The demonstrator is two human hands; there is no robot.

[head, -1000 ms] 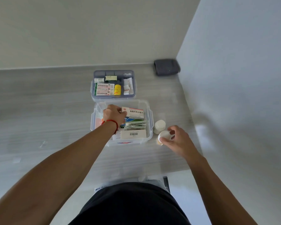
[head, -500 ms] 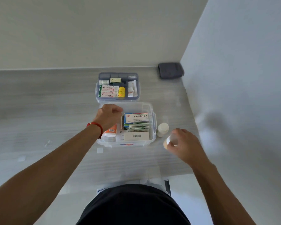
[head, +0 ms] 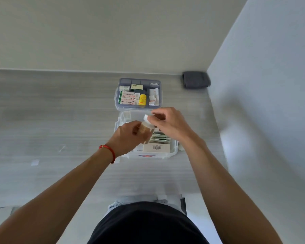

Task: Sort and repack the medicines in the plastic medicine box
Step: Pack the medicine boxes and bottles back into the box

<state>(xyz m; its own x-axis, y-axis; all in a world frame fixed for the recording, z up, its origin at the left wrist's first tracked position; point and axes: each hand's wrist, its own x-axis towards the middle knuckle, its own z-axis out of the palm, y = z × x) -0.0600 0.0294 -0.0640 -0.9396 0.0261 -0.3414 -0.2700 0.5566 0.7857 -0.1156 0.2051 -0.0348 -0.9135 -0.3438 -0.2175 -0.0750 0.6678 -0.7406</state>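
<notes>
Over the open box (head: pixel 173 152), the left hand (head: pixel 128 136) grips a brown bottle (head: pixel 145 128) while the right hand (head: pixel 169 124) pinches its white cap (head: pixel 147 119); this looks like capping, so next comes stowing the bottle among the packets.

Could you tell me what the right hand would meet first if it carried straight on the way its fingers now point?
Probably the left hand, gripping the same bottle the right hand pinches; depth is uncertain.
</notes>
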